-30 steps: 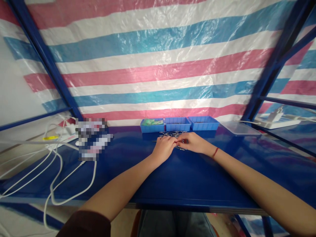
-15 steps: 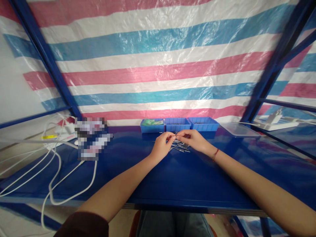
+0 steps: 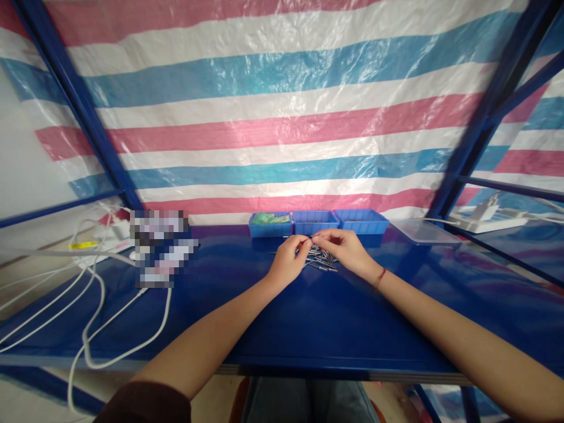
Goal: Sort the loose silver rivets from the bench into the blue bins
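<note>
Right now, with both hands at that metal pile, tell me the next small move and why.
Perhaps hold the left hand steady and ease the right hand slightly aside: they nearly meet at the loose metal pieces, and anything pinched between them is too small to make out.

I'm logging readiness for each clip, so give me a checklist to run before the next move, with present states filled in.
1. Left hand and right hand both in view, fingertips together: ok.
2. Firm grip on a piece at the fingertips: cannot tell; it is too small to make out.
3. Slim metal pieces within reach: ok, lying beneath and beside the hands.
4. Metal pieces lined up neatly: not ok, they lie crossed in a loose pile.
5. Three blue bins upright: ok, in a row behind the pile.
6. White cables away from the hands: ok, off to the left.
</note>
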A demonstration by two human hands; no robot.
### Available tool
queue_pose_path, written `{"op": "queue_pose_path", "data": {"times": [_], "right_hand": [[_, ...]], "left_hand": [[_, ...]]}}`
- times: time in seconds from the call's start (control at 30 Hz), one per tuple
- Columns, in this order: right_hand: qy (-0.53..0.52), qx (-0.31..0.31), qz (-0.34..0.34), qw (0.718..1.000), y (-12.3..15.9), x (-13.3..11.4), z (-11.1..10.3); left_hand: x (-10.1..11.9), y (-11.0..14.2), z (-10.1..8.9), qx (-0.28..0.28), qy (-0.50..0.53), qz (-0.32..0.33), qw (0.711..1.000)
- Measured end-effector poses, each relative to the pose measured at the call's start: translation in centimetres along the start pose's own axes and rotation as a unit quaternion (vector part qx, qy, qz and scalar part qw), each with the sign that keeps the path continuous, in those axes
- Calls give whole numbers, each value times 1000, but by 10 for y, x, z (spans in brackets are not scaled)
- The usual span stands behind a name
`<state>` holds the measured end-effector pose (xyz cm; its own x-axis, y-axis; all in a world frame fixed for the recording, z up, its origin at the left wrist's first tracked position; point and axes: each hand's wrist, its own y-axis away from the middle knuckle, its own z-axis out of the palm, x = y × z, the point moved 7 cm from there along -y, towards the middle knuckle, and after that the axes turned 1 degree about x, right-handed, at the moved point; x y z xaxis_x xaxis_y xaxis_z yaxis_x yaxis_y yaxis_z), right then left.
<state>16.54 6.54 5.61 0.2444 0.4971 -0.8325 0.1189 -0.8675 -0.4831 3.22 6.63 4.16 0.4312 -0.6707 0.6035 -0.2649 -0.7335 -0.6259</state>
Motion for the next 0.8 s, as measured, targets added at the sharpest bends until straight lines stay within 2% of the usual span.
{"op": "queue_pose_path", "data": {"times": [0.17,0.4,0.57,0.63,0.7,0.8], "right_hand": [[15,-29,-27,999,0,-5,3],[76,10,-41,996,-2,0,-6],[57,-58,-15,997,-5,16,1],[55,-10,0,998,-10,26,-12],[83,94,29,992,-14,40,-39],[145,236,96,956,-14,65,-87]], "left_hand": [[4,0,-1,0,14,11,1000],[4,-1,-8,40,5,9,999],[3,-1,-6,31,-12,11,999],[1,0,-3,17,-26,9,999],[0,1,1,-7,-58,12,998],[5,5,9,-61,-150,40,986]]}}
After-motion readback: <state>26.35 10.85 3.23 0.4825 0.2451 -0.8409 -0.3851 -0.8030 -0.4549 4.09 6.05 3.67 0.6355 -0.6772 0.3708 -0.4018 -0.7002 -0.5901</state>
